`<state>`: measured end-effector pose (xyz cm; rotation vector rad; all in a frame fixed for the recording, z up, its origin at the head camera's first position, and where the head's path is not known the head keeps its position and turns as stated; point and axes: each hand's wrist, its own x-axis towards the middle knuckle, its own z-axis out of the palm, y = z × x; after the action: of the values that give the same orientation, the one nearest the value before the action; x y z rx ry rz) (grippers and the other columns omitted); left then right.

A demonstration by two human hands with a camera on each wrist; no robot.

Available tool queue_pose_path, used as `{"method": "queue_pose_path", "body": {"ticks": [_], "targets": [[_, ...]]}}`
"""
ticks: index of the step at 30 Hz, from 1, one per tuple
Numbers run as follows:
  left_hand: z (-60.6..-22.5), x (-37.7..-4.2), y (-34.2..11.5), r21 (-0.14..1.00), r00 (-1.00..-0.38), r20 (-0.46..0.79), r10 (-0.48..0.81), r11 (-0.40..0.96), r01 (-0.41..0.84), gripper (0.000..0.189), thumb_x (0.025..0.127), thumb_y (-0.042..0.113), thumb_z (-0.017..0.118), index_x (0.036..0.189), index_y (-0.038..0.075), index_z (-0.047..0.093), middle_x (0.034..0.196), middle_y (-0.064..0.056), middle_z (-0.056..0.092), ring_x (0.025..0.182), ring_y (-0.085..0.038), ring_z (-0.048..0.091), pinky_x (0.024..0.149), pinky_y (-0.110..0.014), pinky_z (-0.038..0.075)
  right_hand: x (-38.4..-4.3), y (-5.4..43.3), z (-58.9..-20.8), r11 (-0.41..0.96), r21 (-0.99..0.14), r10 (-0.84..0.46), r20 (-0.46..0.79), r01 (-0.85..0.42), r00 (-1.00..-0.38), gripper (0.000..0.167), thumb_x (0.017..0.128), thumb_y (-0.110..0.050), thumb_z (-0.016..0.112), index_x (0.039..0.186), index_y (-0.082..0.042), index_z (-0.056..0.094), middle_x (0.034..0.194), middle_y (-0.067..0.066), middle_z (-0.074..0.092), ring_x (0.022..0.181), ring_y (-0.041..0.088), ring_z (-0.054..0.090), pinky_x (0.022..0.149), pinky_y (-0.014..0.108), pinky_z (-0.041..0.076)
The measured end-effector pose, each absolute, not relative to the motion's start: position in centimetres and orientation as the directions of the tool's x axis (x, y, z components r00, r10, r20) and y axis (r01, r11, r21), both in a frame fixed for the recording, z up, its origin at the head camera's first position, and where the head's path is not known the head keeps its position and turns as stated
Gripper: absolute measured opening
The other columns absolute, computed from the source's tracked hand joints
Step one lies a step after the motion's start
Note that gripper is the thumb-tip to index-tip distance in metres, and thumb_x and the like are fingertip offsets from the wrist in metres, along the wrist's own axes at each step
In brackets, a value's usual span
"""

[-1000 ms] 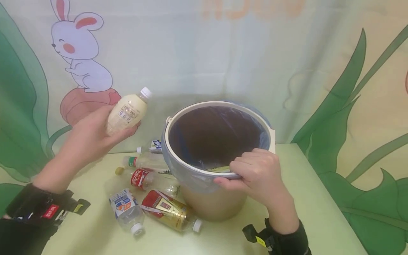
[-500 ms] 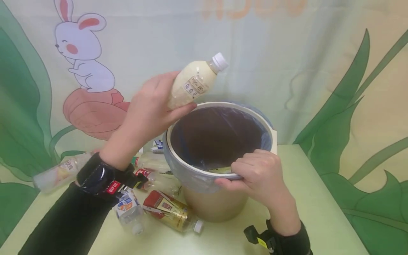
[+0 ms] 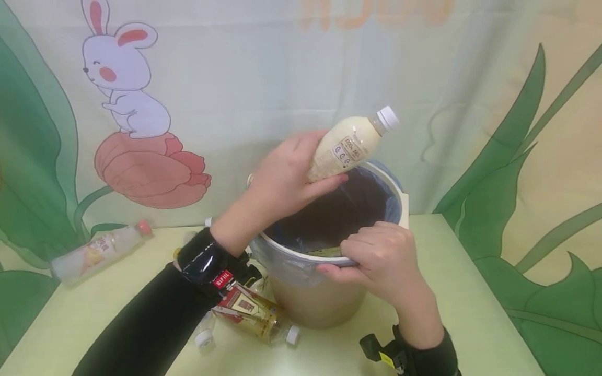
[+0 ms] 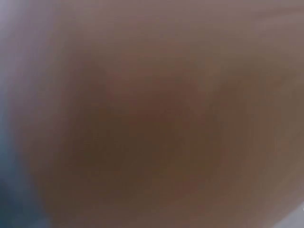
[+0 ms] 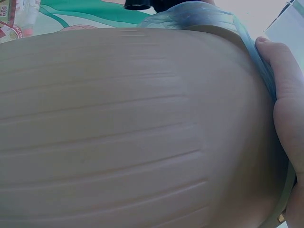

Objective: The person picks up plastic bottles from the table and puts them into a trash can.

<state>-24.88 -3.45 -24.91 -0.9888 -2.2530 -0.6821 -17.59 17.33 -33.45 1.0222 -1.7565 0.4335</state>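
Note:
In the head view my left hand (image 3: pixel 282 175) grips a plastic bottle (image 3: pixel 345 146) of pale cream colour with a white cap. The bottle tilts, cap up and to the right, over the mouth of a beige bin (image 3: pixel 312 305). A thin blue bag (image 3: pixel 287 266) lines the bin and folds over its white rim. My right hand (image 3: pixel 381 256) holds that rim at the front right, fingers inside and thumb outside. From the right wrist, the thumb (image 5: pixel 280 66) presses on the bag beside the ribbed bin wall (image 5: pixel 118 118). Blurred skin fills most of the left wrist view.
A bottle with a red cap (image 3: pixel 103 250) lies on the table (image 3: pixel 470 324) at the left. Beside the bin lies a red and gold labelled bottle (image 3: pixel 249 310), and a white-capped bottle (image 3: pixel 204 331) is partly under my left arm. A printed curtain (image 3: pixel 282 68) hangs behind.
My left hand has carried the cream bottle from the left side to the right, rising and then lowering over the bin. My right hand stays on the rim.

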Motion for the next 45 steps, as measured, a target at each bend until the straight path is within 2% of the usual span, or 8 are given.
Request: {"method": "queue_pose_path", "body": {"ticks": [7,12,20,26,31,38,45], "targets": [[-26.2,-25.0,-2.9,0.343,-0.682,0.544,0.488,0.613,0.712,0.066,0.092,0.036,0.085,0.143,0.004,0.056,0.112,-0.008,0.069,0.093,-0.024,0.067,0.077,-0.041,0.056,-17.4,17.4,-33.6,0.588,0.176,-0.442,0.888,-0.789,-0.131,0.07,0.108,-0.066,0.055,0.057,-0.022,0.035,0.051,-0.009,0.029,0.047,0.009,0.02,0.045,0.026,0.019],[-26.5,-24.9,-2.9,0.36,-0.728,0.419,0.542,0.637,0.681,0.067,0.09,0.035,0.083,0.142,0.006,0.052,0.103,-0.003,0.067,0.087,-0.022,0.066,0.076,-0.039,0.055,-17.5,17.3,-33.5,0.578,0.179,-0.439,0.891,-0.796,-0.118,0.069,0.108,-0.065,0.056,0.058,-0.022,0.035,0.052,-0.01,0.029,0.047,0.008,0.021,0.045,0.025,0.02],[-26.9,-24.9,-3.0,0.353,-0.734,0.234,0.637,0.648,0.675,0.062,0.096,0.037,0.082,0.14,0.007,0.05,0.102,-0.004,0.067,0.084,-0.021,0.066,0.074,-0.039,0.055,-17.5,17.2,-33.5,0.57,0.177,-0.42,0.902,-0.802,-0.1,0.069,0.107,-0.066,0.057,0.059,-0.022,0.033,0.053,-0.01,0.027,0.048,0.008,0.02,0.045,0.025,0.02],[-27.2,-24.9,-3.3,0.327,-0.705,0.081,0.704,0.65,0.686,0.062,0.098,0.035,0.081,0.141,0.004,0.048,0.101,-0.006,0.068,0.087,-0.021,0.067,0.079,-0.037,0.055,-17.5,17.2,-33.5,0.571,0.175,-0.418,0.903,-0.802,-0.1,0.07,0.107,-0.067,0.056,0.059,-0.022,0.033,0.053,-0.01,0.028,0.048,0.007,0.02,0.045,0.025,0.019],[-27.2,-24.9,-3.3,0.293,-0.686,-0.035,0.727,0.664,0.688,0.055,0.099,0.034,0.08,0.134,0.004,0.051,0.099,-0.006,0.067,0.086,-0.02,0.066,0.08,-0.035,0.054,-17.5,17.2,-33.5,0.569,0.18,-0.425,0.9,-0.802,-0.1,0.069,0.108,-0.066,0.056,0.059,-0.022,0.033,0.053,-0.01,0.028,0.047,0.007,0.021,0.044,0.025,0.022],[-27.2,-24.9,-3.2,0.287,-0.675,-0.06,0.735,0.661,0.694,0.052,0.098,0.034,0.081,0.13,0.004,0.053,0.1,-0.005,0.067,0.087,-0.019,0.067,0.08,-0.034,0.054,-17.4,17.2,-33.5,0.57,0.171,-0.425,0.899,-0.803,-0.11,0.069,0.108,-0.066,0.055,0.059,-0.022,0.035,0.053,-0.011,0.029,0.049,0.006,0.021,0.045,0.025,0.022],[-27.3,-24.9,-3.2,0.298,-0.69,-0.076,0.72,0.677,0.673,0.053,0.097,0.037,0.083,0.129,0.007,0.054,0.099,-0.005,0.068,0.087,-0.018,0.067,0.079,-0.033,0.053,-17.5,17.1,-33.5,0.568,0.174,-0.426,0.899,-0.805,-0.106,0.068,0.108,-0.065,0.055,0.059,-0.023,0.036,0.054,-0.011,0.029,0.049,0.006,0.021,0.045,0.025,0.024]]}}
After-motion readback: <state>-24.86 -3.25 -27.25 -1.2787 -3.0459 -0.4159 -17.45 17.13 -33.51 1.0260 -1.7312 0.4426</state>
